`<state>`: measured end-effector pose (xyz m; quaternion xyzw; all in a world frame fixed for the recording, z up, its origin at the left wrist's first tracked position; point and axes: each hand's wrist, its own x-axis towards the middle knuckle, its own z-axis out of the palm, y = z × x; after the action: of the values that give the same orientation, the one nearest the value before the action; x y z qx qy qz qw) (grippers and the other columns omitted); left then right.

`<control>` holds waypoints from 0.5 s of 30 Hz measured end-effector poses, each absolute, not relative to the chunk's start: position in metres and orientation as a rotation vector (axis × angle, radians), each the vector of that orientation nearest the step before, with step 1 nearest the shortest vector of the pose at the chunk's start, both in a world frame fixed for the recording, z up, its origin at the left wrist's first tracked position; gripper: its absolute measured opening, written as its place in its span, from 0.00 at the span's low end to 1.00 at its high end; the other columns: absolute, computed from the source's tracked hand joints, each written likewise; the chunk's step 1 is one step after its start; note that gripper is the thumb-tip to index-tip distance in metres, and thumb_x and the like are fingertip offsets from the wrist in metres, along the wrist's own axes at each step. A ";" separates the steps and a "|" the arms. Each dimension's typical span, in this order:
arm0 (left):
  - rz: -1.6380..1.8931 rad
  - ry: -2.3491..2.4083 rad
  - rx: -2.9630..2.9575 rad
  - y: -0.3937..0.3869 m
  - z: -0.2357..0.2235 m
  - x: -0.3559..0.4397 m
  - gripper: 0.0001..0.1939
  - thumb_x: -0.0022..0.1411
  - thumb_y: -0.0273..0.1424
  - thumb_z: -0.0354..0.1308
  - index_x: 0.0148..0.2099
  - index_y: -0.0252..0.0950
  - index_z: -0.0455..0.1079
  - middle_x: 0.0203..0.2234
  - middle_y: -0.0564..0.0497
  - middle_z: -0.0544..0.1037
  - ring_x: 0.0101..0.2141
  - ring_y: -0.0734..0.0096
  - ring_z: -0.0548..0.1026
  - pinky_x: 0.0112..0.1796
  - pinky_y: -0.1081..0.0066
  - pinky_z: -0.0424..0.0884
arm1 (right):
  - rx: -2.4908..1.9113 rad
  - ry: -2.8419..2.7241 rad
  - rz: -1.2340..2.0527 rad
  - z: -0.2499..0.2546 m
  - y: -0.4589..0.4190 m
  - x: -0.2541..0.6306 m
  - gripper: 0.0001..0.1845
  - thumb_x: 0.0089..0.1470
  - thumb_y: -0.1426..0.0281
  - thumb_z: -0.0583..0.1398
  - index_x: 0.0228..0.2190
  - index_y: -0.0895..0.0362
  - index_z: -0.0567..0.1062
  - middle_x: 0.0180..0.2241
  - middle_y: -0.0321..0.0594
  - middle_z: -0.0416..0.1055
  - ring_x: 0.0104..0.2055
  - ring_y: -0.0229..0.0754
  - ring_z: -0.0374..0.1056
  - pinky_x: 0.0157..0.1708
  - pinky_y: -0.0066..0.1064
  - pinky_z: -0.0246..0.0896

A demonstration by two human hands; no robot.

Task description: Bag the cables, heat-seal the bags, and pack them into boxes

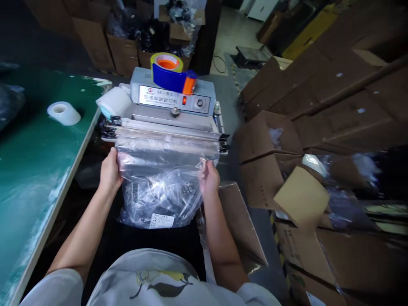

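A clear plastic bag (162, 195) packed with small items hangs between my hands, its top edge up against the bars of a bag sealing machine (174, 123). The contents are too blurred to name. A white printed label (161, 221) sticks to the bag's lower front. My left hand (111, 170) pinches the bag's left side near the top. On the other side, my right hand (210, 176) grips the bag's right edge. A blue tape dispenser (170, 76) with a tape roll lies on top of the machine, whose red switch (184, 100) is lit.
To the left stands a green table (28, 157) with a white roll (63, 114) on it; another white roll (114, 102) sits beside the machine. An open cardboard box (240, 225) is by my right forearm. Stacked cartons (318, 114) line the right side.
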<state>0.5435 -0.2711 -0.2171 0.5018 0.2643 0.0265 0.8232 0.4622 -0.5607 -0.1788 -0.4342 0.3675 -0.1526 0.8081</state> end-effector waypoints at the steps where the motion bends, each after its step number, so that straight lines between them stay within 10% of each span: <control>1: 0.038 0.574 1.043 -0.271 -0.215 0.541 0.21 0.56 0.47 0.68 0.29 0.34 0.72 0.18 0.56 0.71 0.19 0.73 0.69 0.21 0.75 0.68 | -0.931 0.790 -0.340 -0.178 -0.561 0.460 0.17 0.54 0.57 0.69 0.31 0.61 0.79 0.19 0.29 0.66 0.14 0.24 0.51 0.11 0.18 0.39; 15: 0.042 0.427 0.943 -0.290 -0.212 0.558 0.23 0.59 0.48 0.67 0.27 0.35 0.68 0.17 0.57 0.65 0.13 0.83 0.54 0.15 0.76 0.46 | -0.880 0.830 -0.317 -0.178 -0.562 0.476 0.12 0.61 0.62 0.64 0.36 0.59 0.80 0.13 0.23 0.57 0.12 0.26 0.47 0.10 0.18 0.39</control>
<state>0.5581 -0.2903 -0.2121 0.4508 0.2042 0.0203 0.8687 0.4756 -0.5623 -0.1779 -0.4119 0.3885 -0.1485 0.8108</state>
